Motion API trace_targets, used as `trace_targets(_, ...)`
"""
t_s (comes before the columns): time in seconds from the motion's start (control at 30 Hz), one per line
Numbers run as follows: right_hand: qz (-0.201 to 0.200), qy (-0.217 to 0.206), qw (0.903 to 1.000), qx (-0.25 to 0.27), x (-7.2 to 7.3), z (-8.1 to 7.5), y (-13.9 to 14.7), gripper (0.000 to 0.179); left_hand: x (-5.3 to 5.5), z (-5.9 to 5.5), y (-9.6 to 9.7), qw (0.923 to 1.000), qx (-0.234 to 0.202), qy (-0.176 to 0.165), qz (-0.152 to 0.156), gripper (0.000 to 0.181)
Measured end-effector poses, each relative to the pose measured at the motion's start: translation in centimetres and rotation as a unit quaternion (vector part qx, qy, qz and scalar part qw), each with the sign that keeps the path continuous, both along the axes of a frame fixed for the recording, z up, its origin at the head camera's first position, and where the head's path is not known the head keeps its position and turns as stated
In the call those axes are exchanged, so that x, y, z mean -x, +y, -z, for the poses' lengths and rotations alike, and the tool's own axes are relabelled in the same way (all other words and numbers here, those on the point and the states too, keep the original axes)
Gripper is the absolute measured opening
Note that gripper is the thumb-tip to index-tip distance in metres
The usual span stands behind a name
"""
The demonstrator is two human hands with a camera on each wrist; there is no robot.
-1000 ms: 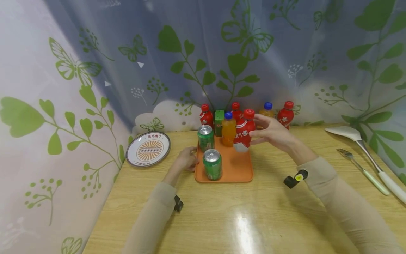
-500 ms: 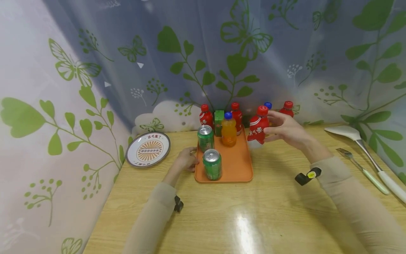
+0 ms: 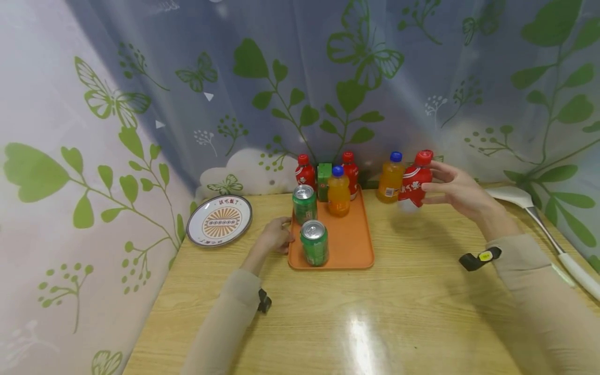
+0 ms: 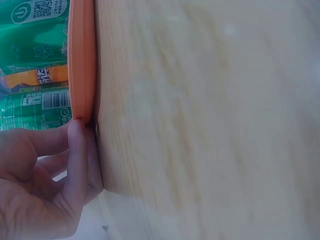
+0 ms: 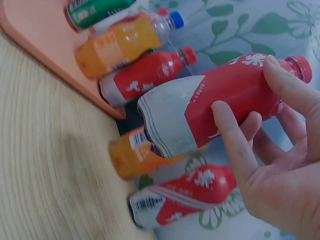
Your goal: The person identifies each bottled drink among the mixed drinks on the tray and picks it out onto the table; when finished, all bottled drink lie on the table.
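Observation:
My right hand (image 3: 461, 195) holds a red-and-white drink bottle (image 3: 414, 181) by its upper part, with the thumb on one side and fingers on the other. In the right wrist view this bottle (image 5: 200, 107) hangs above the table, its white base tilted away from the palm. At the orange tray (image 3: 351, 245), my left hand (image 3: 274, 235) pinches the left rim; the left wrist view shows thumb and fingers at the tray edge (image 4: 82, 60). On the tray stand two green cans (image 3: 315, 245), an orange-juice bottle (image 3: 338, 194), a green carton (image 3: 323, 179) and two red bottles (image 3: 350, 174).
Right of the tray, near the curtain, stands another orange-juice bottle (image 3: 391, 179). Beside it is another red bottle (image 5: 187, 195), mostly hidden in the head view. A patterned plate (image 3: 219, 220) lies left. A long-handled white utensil (image 3: 511, 196) lies right.
My right hand has carried the red bottle from over the tray rightward, past the orange-juice bottle at the back. My left hand stays on the tray rim.

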State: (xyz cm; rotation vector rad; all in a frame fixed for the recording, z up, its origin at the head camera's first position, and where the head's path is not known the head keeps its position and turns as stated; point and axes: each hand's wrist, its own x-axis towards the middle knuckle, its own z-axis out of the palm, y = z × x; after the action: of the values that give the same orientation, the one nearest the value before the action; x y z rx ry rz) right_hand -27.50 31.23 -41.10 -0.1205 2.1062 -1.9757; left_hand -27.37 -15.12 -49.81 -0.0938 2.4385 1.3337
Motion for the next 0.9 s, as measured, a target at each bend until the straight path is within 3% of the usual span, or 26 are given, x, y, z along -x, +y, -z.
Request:
trace_targets(0.6, 0.090, 0.004, 0.9957, 0.023, 1.2, 1.6, 4.6, 0.090, 0.1, -0.1, 0.1, 0.9999, 0.000, -0.014, -0.007, 0.073)
trace_targets(0.9, 0.169, 0.007, 0.9833, 0.069, 1.9, 2.3, 5.5, 0.093, 0.1, 0.0, 0.1, 0.9999, -0.006, -0.011, -0.010, 0.073)
